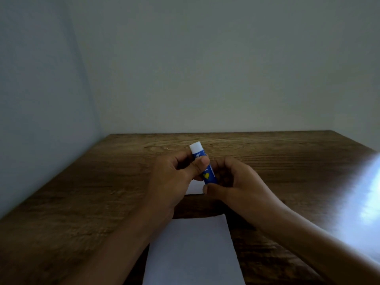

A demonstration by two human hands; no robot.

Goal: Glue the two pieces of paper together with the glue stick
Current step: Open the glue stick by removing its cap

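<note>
- A plain indoor corner, probably a room in a home or a small office; the dim, soft picture does not settle which.
- A wooden bench (102,192) with strong dark grain stands pushed into the corner, its far edge and left edge against the walls.
- Two bare, pale walls (205,68) meet at the left, with no markings on them.
- A patch of bright light (366,198) falls across the bench's right side.
- White paper sheets (191,254) and a blue glue stick (205,167) with a white end suggest desk or craft work rather than a workshop or kitchen.
</note>
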